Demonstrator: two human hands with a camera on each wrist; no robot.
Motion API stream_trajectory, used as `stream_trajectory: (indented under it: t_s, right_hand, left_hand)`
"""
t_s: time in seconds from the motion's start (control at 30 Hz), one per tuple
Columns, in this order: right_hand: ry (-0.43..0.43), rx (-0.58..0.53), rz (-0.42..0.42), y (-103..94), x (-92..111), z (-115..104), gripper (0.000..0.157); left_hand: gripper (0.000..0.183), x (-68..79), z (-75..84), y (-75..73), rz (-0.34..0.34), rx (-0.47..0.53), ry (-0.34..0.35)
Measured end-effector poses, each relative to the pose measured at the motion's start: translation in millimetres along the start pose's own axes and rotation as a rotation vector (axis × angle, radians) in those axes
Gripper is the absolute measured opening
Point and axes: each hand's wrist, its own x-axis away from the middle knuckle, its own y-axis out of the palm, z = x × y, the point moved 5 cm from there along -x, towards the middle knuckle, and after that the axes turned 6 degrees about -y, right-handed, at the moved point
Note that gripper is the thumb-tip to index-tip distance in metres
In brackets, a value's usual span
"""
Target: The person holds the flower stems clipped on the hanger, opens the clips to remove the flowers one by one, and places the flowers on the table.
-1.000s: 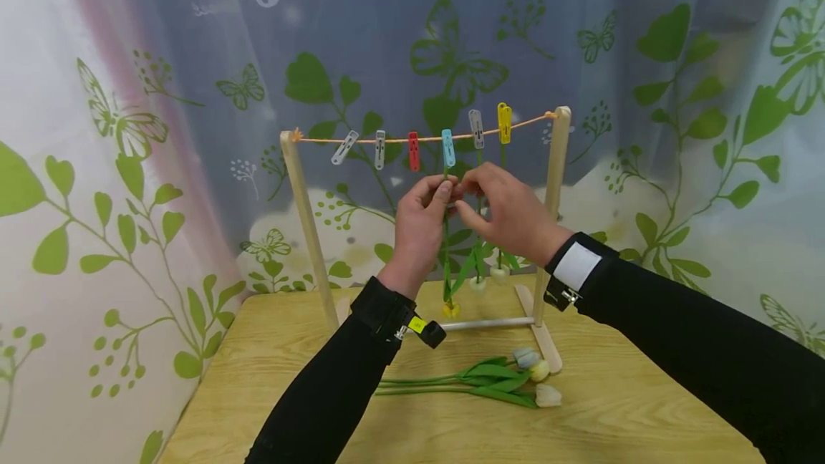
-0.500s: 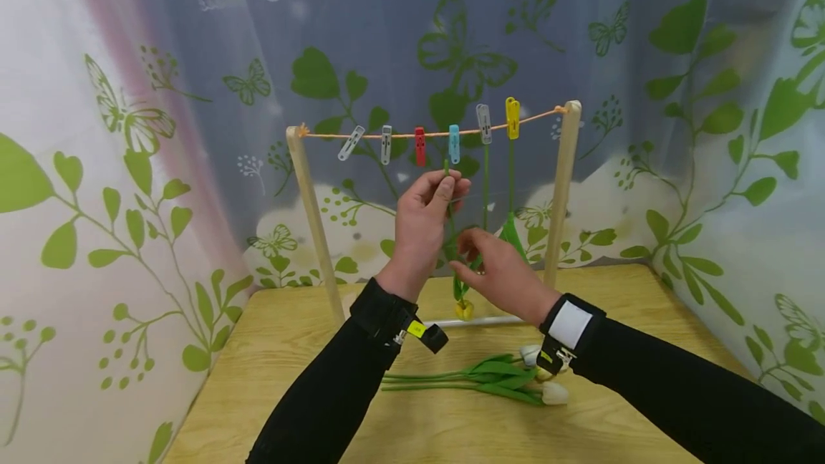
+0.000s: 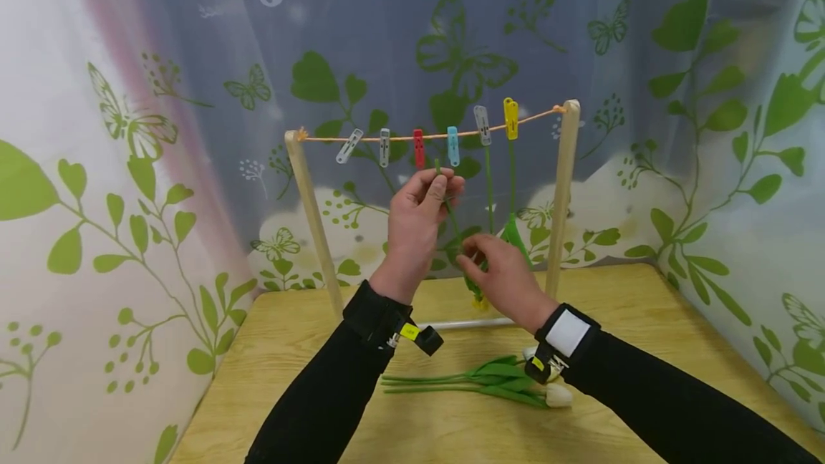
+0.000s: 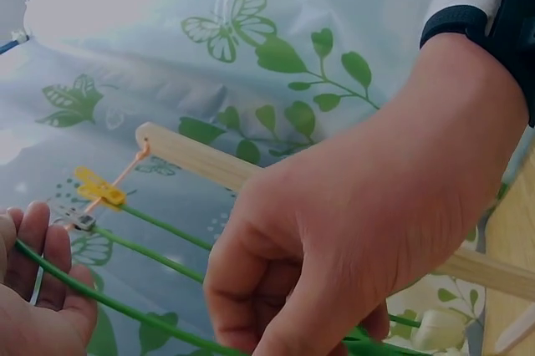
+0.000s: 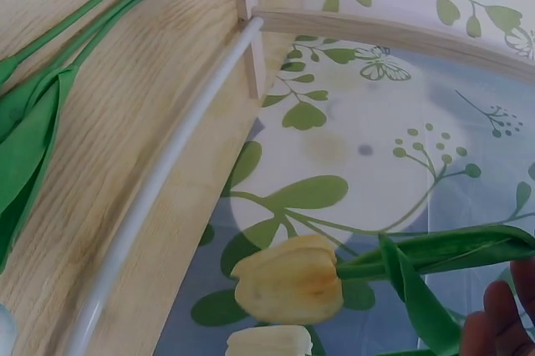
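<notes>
In the head view, my left hand [image 3: 415,224] pinches a yellow tulip [image 5: 288,281] near the end of its green stem, just below the line. The stem tip [image 3: 437,165] pokes up between the red clothespin [image 3: 419,147] and the blue clothespin [image 3: 453,146], apart from both. Lower down, my right hand [image 3: 505,278] grips the same tulip by its stem near the leaves, fingers curled. The flower points downward. Two other tulips hang head down by their stems, from the clear clothespin [image 3: 482,125] and the yellow clothespin [image 3: 511,119].
An orange string [image 3: 399,138] runs between the wooden posts [image 3: 562,185] of a stand. Two clear clothespins [image 3: 384,147] sit at its left. Several tulips [image 3: 503,382] lie on the wooden table [image 3: 290,349]. A patterned curtain [image 3: 361,13] hangs behind.
My right hand has come down from beside the left fingers to the lower stem and now grips it. The stem tip has shifted left of the blue clothespin; the flower has swung right.
</notes>
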Motion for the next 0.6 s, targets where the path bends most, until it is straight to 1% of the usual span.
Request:
stream_trajectory:
  t_s: [0.17,0.27,0.4,0.6]
  right_hand:
    - [-0.023,0.032,0.021,-6.8,2.3,0.8,0.023]
    - [-0.046,0.064,0.040,-12.8,4.2,1.0,0.022]
    - [-0.078,0.102,0.062,-22.3,5.5,0.6,0.017]
    - [-0.116,0.151,0.046,-34.1,5.7,-1.9,0.013]
  left_hand:
    - [0.031,2.5,2.6,-2.6,-0.010,-0.016,0.000]
    - [0.032,2.4,4.0,-6.8,-0.010,-0.043,0.001]
    - [0.031,1.4,6.0,-16.5,-0.001,-0.080,0.010]
    - [0.028,4.8,6.9,-37.5,0.017,-0.143,0.020]
